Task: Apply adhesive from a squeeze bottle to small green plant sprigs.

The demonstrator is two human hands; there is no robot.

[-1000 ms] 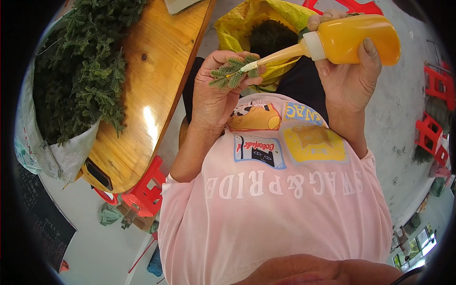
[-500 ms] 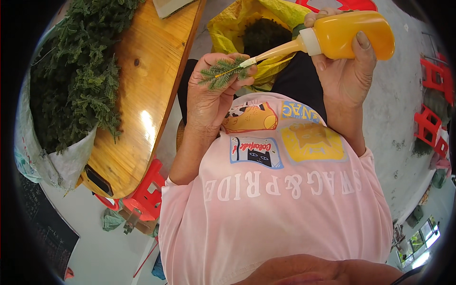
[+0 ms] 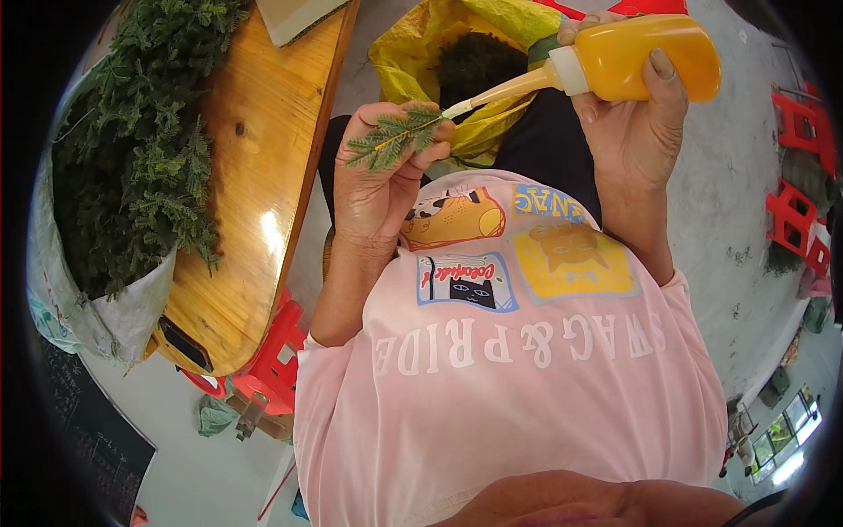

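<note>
Bottle (image 3: 645, 57): smooth plastic, glossy; its collar (image 3: 569, 70) is white plastic, and the nozzle (image 3: 509, 90) plastic with a softer sheen. Sprig (image 3: 391, 139): matt, bristly needles; the branches (image 3: 149, 105) share this rough texture. Sack (image 3: 110, 321): pale, creased, apparently woven plastic. Table (image 3: 255, 132): wood, with visible grain and a knot, smooth and glossy, reflecting bright glare. Yellow bag (image 3: 395, 61): crinkled plastic, slightly shiny. Shirt (image 3: 527, 413): soft matt cloth bearing flat prints. Trousers (image 3: 549, 140): dark matt cloth. Stool (image 3: 263, 386): smooth red plastic. Floor (image 3: 738, 158): grey, concrete-like, marked with spots. Blackboard (image 3: 97, 430): dark, matt, with pale marks.
</note>
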